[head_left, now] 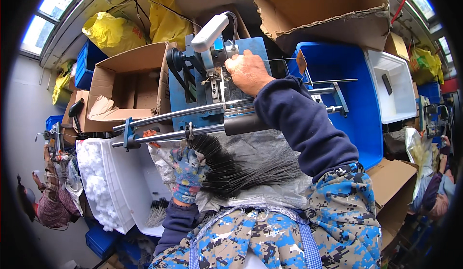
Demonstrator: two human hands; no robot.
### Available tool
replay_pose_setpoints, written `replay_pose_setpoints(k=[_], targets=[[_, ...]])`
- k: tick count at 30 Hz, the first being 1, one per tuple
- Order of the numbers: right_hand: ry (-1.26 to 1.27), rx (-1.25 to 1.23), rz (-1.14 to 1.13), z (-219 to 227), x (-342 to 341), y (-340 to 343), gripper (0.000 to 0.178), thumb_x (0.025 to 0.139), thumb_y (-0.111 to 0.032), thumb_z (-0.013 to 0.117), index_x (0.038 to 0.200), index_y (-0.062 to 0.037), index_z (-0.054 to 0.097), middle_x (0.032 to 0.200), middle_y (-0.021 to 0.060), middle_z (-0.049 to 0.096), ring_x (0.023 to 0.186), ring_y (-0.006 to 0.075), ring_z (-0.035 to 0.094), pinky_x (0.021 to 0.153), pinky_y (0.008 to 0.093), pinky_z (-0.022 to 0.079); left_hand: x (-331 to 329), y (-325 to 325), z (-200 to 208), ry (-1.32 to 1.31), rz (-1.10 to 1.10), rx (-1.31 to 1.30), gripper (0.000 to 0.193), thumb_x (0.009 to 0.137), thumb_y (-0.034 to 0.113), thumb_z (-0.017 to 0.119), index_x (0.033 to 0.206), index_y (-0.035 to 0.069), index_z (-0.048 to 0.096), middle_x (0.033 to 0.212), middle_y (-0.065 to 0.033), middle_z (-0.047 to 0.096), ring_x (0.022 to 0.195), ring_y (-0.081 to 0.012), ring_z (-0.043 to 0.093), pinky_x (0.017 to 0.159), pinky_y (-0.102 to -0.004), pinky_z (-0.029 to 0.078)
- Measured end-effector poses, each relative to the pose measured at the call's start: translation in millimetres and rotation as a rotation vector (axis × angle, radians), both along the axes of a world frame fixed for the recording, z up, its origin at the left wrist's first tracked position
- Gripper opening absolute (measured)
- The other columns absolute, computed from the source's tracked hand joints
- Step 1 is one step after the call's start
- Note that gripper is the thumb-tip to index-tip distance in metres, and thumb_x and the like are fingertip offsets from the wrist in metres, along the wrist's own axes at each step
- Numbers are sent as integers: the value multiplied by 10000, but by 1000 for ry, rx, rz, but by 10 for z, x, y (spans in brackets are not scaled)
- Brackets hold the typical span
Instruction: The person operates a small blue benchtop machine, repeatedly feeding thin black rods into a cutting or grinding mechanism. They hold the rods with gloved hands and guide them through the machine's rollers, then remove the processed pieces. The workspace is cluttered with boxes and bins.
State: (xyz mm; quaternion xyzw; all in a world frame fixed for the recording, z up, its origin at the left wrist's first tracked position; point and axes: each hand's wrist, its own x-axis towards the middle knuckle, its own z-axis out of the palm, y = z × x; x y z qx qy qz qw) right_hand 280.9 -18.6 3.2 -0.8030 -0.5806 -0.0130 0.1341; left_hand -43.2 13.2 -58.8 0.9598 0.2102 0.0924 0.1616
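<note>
My right hand [248, 71] is bare and closed, fingers curled over the working head of a blue bench machine [253, 47]. A thin straight wire [284, 58] shows beside it, running to the right; what sits inside the fingers is hidden. My left hand [188, 172], in a floral knitted glove, is low on the left with its fingers bent in. It touches the left side of a heap of thin wire-stemmed brushes [217, 165] with black bristles. Their pale stems fan to the right over a whitish woven sheet [289, 187] on my lap.
Two steel rails [178, 137] cross in front of the machine. A cardboard box [128, 88] stands left, a blue bin [357, 124] and a white bin [393, 88] right. White fluffy pieces [96, 182] fill a white tub at lower left. Other people work at both sides.
</note>
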Motion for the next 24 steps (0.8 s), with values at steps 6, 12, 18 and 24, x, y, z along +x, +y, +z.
replay_pose_setpoints(k=[6, 12, 18, 24], targets=[[6, -16, -3, 33, -30, 11, 107, 741, -89, 537, 815, -62, 610, 847, 104, 622, 833, 313, 573, 702, 407, 486, 35, -96, -23, -583, 534, -1625, 99, 863, 79, 503, 961, 66, 508, 842, -56, 562, 692, -135, 537, 549, -264, 455], [89, 25, 34, -43, 35, 47, 121, 755, -97, 517, 814, -68, 619, 860, 91, 624, 851, 307, 566, 733, 414, 467, 21, -127, 105, -140, 302, -828, 166, 823, 157, 541, 983, 122, 517, 871, -52, 557, 733, -182, 538, 748, -349, 443], [93, -103, -97, 22, 21, 39, 174, 775, -190, 535, 868, -83, 635, 901, 88, 613, 938, 299, 528, 817, 450, 365, 133, -139, 331, -102, -14, -98, 349, 621, 132, 668, 968, 104, 639, 834, -78, 572, 778, -255, 566, 937, -434, 354], [-109, 98, -178, -15, -17, -372, 477, 748, -326, 642, 1068, 16, 553, 1235, 173, 400, 1086, 315, 401, 871, 469, 332, 127, -146, 420, -318, -70, -200, 311, 617, 68, 672, 925, 90, 633, 745, -86, 579, 684, -293, 573, 694, -386, 462]])
